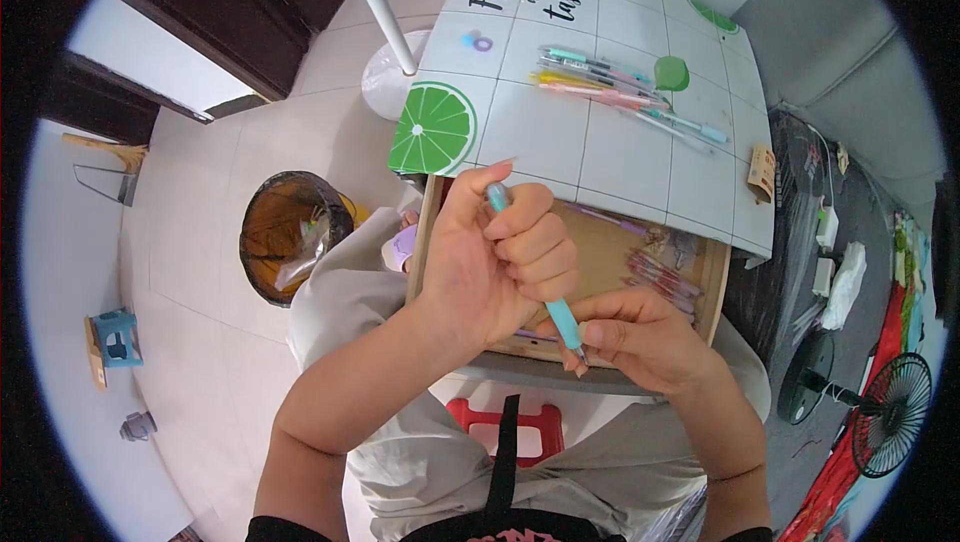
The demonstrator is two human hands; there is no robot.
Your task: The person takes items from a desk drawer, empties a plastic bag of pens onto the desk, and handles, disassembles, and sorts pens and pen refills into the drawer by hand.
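A light teal pen [563, 324] slants downward through my left hand [510, 247], whose fingers are wrapped round its barrel. The pen's top shows above the fist and its tip points down to the right. At the tip end, my right hand [645, 335] pinches with thumb and fingers close around the lower part; whether it grips the pen or a small piece there is too small to tell. Both hands are over the front of an open drawer [715, 292]. Beyond them, several pens [600, 82] lie in a bunch on the white tiled-pattern tabletop [530, 137].
Pens and wrapped items [662, 272] lie in the drawer. On the tabletop are a purple ring [483, 44] and a brown card piece [762, 174]. A lined bin [290, 232] stands at left, a red stool [545, 432] below, a black fan [893, 414] at right.
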